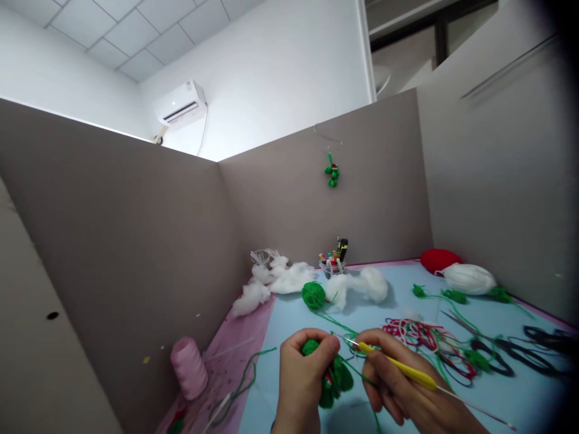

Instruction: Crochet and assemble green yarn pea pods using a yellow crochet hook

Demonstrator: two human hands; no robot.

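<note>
My left hand (304, 375) grips a green crocheted piece (330, 375) with a bit of red showing, and its fingers cover part of it. My right hand (389, 380) holds a yellow-handled crochet hook (398, 364) like a pencil, its tip close to the green piece. A green yarn strand (337, 322) runs from a green yarn ball (313, 295) on the blue mat (520, 307) towards my hands.
White stuffing (292, 278) lies along the mat's far edge, near a small basket of tools (332, 265). To the right are tangled red yarn (407, 333), black-handled scissors (511, 355), and red (439, 260) and white (469, 279) crocheted pieces. A pink yarn cone (189, 367) stands left. Grey partitions surround the mat.
</note>
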